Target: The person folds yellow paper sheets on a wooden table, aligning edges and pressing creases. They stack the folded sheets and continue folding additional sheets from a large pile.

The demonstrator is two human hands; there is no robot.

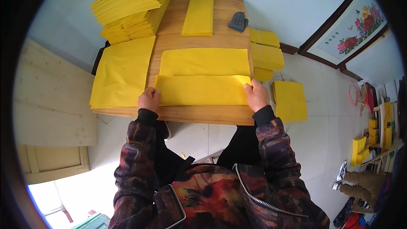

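Both hands, left hand (149, 99) and right hand (256, 94), pinch a folded yellow sheet (202, 90) on the table (199, 113); uneven pressing could skew the crease.

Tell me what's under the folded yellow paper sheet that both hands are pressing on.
Under the folded yellow paper sheet lies the wooden board, bare along its near edge. The left hand and right hand press its ends. Anything between sheet and board is covered.
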